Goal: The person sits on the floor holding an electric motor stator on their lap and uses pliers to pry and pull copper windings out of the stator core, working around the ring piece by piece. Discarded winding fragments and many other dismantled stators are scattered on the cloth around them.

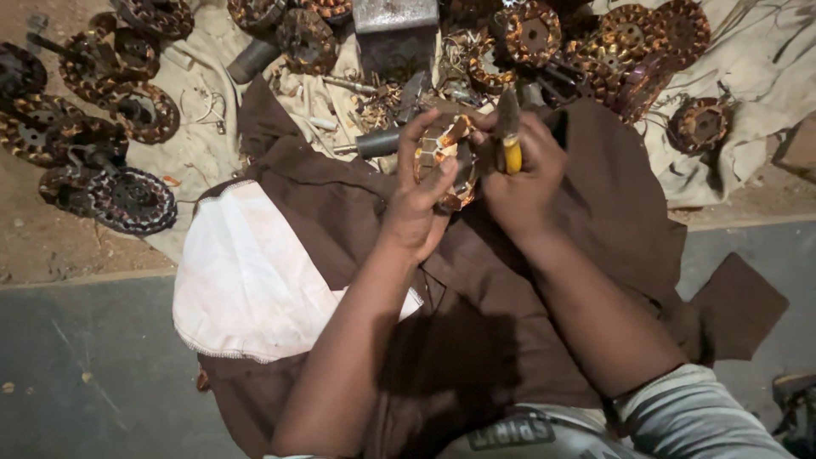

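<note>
My left hand (418, 197) grips a round motor stator (444, 153) with copper-coloured windings, holding it upright over my lap. My right hand (520, 174) is closed around a yellow-handled tool (510, 136) whose dark metal tip points up beside the stator's right edge. Both hands meet above a brown cloth (595, 212) spread across my legs. The stator's lower half is hidden behind my left palm.
Several other wound stators lie on the ground, a group at the left (127, 200) and a pile at the top right (629, 42). A white cloth (246, 280) lies at my left. A grey metal block (395, 25) stands ahead. Loose wire scraps (374, 98) are scattered.
</note>
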